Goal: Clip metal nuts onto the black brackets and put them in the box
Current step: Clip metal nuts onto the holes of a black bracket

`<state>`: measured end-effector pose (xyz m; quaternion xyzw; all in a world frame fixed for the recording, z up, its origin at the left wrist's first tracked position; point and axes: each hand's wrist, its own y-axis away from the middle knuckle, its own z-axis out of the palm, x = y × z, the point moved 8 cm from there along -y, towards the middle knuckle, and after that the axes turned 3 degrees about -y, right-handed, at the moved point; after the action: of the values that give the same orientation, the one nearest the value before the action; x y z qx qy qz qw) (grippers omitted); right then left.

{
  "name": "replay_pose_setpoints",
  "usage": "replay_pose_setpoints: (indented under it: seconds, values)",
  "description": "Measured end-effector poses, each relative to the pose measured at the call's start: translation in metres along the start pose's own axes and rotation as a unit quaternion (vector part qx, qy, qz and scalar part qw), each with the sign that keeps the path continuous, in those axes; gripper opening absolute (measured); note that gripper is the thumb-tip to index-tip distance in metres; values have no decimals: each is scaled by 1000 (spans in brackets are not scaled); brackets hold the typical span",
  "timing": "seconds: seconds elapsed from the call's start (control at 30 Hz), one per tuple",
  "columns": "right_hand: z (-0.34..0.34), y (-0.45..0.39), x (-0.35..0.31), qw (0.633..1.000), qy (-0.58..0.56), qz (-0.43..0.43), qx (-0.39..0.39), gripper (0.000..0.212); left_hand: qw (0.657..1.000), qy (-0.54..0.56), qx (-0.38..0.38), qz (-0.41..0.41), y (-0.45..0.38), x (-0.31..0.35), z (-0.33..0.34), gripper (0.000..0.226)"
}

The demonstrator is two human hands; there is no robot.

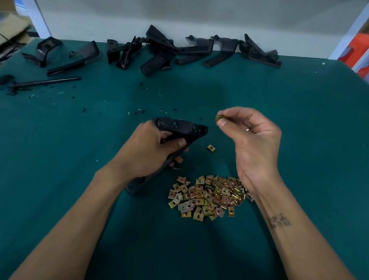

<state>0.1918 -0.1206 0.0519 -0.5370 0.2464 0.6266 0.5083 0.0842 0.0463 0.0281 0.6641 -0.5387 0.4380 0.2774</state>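
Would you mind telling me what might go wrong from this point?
The right hand only pinches the metal nut at its fingertips, so it may slip and drop. The left hand holds the black bracket mid-length, so its far end could twist when pushed. The loose nut could be overlooked.

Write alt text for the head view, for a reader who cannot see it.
Over a green table, a person's left hand grips a black bracket while the right hand pinches a metal nut just beside its far end. A pile of nuts lies between the forearms; more brackets line the far edge.
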Motion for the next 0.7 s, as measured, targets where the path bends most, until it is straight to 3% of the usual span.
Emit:
replay_pose_setpoints:
  seconds: [0.17,0.3,0.43,0.6,0.7]
  values:
    - [4,1,-4,998,59,-19,-19,27,982,-186,41,-3,-2,-3,-10,25]
    - [14,6,-5,986,149,-50,-57,26,945,-315,84,-13,2,3,-15,23]
    - [22,10,-2,977,187,-55,-82,22,893,-425,135,58,5,18,-8,43]
    - [21,9,-6,981,165,-60,-84,24,880,-427,198,66,12,24,2,34]
    - [22,10,-5,985,143,-59,-74,18,873,-438,207,58,12,27,7,54]
